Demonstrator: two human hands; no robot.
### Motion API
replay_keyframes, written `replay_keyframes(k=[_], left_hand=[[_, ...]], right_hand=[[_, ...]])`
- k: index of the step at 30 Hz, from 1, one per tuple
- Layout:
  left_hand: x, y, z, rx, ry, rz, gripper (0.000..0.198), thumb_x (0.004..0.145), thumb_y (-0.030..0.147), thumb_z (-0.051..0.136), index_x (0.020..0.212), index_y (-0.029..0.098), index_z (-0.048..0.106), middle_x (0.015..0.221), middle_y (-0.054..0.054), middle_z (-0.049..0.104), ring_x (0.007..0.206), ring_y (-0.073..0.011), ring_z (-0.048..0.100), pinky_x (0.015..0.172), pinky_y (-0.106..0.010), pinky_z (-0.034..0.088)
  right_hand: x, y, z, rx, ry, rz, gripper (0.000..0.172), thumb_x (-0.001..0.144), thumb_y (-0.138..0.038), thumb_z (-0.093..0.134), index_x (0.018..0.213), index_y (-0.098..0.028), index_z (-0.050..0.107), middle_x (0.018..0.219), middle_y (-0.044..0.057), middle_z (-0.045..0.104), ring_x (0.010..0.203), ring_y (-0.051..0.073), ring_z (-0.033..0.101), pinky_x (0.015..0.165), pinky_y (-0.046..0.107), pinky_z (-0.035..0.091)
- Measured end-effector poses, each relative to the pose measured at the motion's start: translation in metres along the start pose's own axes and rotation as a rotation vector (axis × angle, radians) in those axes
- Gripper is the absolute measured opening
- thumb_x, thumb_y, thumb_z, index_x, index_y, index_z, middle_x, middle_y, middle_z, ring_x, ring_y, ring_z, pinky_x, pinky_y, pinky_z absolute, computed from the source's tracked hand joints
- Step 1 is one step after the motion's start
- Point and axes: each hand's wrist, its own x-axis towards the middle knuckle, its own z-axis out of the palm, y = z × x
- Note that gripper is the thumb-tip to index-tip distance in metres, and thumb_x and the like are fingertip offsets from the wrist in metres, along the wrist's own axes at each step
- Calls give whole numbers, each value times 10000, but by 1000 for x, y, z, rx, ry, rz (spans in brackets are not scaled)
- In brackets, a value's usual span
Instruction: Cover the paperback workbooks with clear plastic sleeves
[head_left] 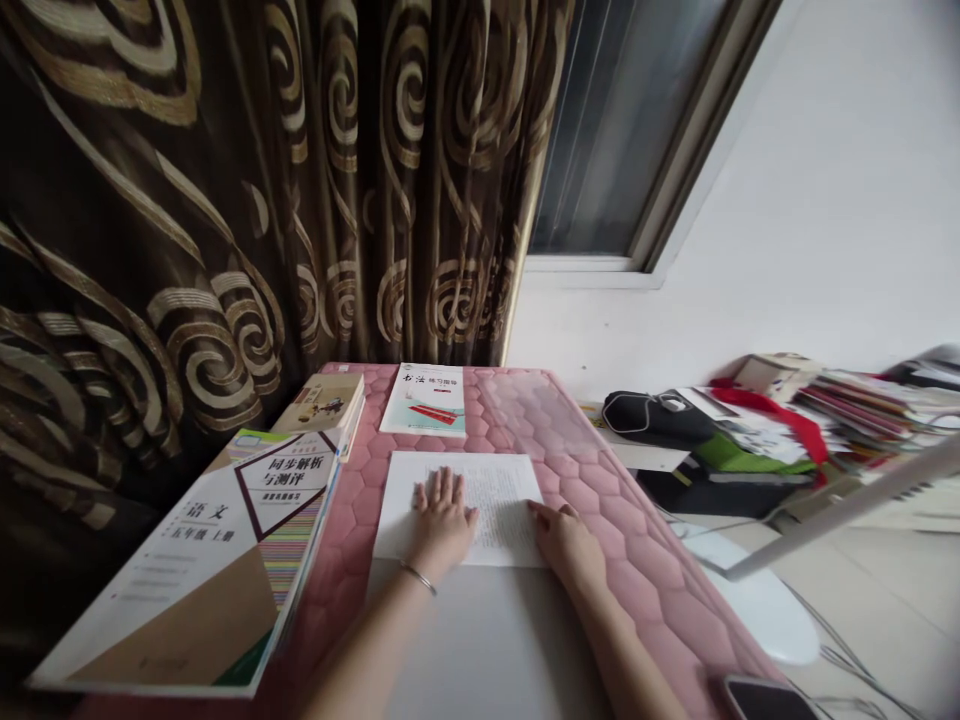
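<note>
A white printed sheet (487,482) lies on a pink quilted mat (592,490). My left hand (441,520) rests flat on the sheet, fingers stretched out together, a thin bracelet on the wrist. My right hand (564,540) lies at the sheet's right edge with its fingers curled down against the paper; nothing shows in it. A second blank white sheet (487,640) lies under my forearms, nearer to me.
A stack of workbooks (217,560) sits at the left, a smaller book (322,402) behind it, a white booklet (426,398) further back. A dark patterned curtain (225,200) hangs behind. At right: a black pouch (652,415), piled papers (862,410), a phone (765,695).
</note>
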Motion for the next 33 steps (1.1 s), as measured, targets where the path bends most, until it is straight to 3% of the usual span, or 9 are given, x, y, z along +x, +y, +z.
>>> replay_keyframes(k=[5, 9, 13, 16, 19, 26, 33], left_hand=[[22, -21, -10, 59, -4, -28, 620, 977, 450, 305, 1522, 154, 331, 1605, -105, 239, 1490, -297, 211, 1196, -592, 141], [26, -25, -5, 88, 49, -16, 601, 977, 439, 306, 1515, 175, 349, 1595, -96, 278, 1481, -289, 240, 1192, -589, 159], [26, -24, -2, 74, 55, -6, 557, 971, 350, 325, 1512, 221, 359, 1588, -77, 302, 1479, -287, 245, 1191, -596, 151], [26, -26, -6, 62, -2, 1, 571, 956, 291, 350, 1523, 234, 329, 1590, -72, 299, 1483, -280, 236, 1194, -595, 142], [27, -30, -9, 67, 22, 0, 583, 962, 323, 341, 1535, 223, 300, 1578, -84, 330, 1472, -270, 268, 1192, -598, 149], [26, -48, -10, 118, 114, -82, 644, 959, 411, 334, 1516, 89, 321, 1535, -182, 383, 1441, -298, 329, 1180, -619, 152], [29, -64, -20, 148, 90, -323, 677, 937, 435, 353, 1491, 46, 359, 1541, -221, 352, 1456, -344, 286, 1159, -659, 132]], right_hand=[[1, -7, -9, -132, 50, -25, 432, 955, -252, 360, 1239, -284, 684, 1153, 140, 623, 995, 270, 647, 839, 390, 454], [17, -41, -11, -144, 77, -194, 444, 966, -230, 338, 1301, -184, 626, 1380, 169, 550, 1209, 284, 546, 970, 410, 420], [38, -92, 10, -14, -102, -526, 559, 1011, -386, 268, 1520, -169, 351, 1561, 135, 370, 1452, 247, 291, 1162, 469, 226], [47, -113, 26, -10, -233, -580, 582, 1018, -446, 215, 1560, -236, 236, 1610, 72, 259, 1500, 219, 167, 1186, 532, 116], [53, -106, 31, -33, -219, -480, 611, 1016, -467, 193, 1563, -194, 223, 1612, 98, 229, 1501, 212, 165, 1191, 524, 92], [65, -48, 21, -169, -91, -243, 683, 1009, -473, 196, 1550, -55, 208, 1607, 185, 206, 1503, 255, 149, 1187, 545, 70], [70, -32, 16, -201, -77, -151, 697, 1004, -494, 190, 1544, -55, 236, 1591, 203, 262, 1489, 328, 169, 1156, 630, 61]])
